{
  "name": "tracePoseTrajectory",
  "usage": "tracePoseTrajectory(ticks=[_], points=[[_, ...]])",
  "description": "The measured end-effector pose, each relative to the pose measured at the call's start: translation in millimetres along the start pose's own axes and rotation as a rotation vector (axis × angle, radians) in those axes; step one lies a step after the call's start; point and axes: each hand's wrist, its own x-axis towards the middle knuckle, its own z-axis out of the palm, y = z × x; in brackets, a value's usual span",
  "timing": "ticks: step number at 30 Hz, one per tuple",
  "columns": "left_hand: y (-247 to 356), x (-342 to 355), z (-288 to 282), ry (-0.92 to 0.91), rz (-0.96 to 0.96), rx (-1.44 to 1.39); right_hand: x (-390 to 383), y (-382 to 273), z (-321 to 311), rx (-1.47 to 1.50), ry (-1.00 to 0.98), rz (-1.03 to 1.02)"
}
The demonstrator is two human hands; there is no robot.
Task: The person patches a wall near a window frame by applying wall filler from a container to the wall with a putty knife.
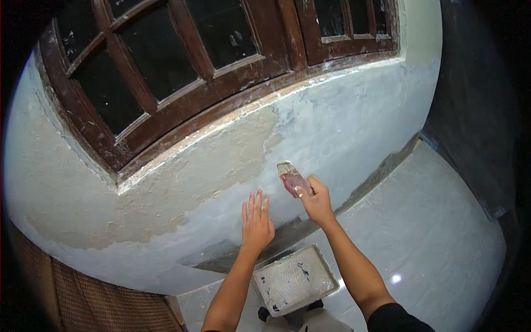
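- The right hand (317, 203), just right of the middle of the frame, is closed around a red tool (293, 180) with a pale tip. The tip points up and left, at the wall (321, 122).
- If that grip gets loose or slippery, the tool could twist or fall.
- The left hand (257, 224), near the middle, holds nothing. Its fingers are spread and point up.
- From up here, I can't tell if the left fingers or the tool's tip touch the wall. If the wall is wet, a finger could smear it.
- The wall is rough and tan at middle left, and smooth and whitish-blue at middle right. Pushing too hard on the rough part could make bits flake off.
- A pale, messy tray (296, 279) sits at the lower middle, close to the person's legs (318, 322). A bump from a foot could tip it.
- The brown window frame (215, 91) fills the top. A swing too high could smudge it.
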Motion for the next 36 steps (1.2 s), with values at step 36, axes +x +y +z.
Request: tracePoseTrajectory(ticks=[36], points=[[44, 69, -38, 0.228, -0.013, 0.063, 80, -60, -31, -0.565, 0.029, -0.819]])
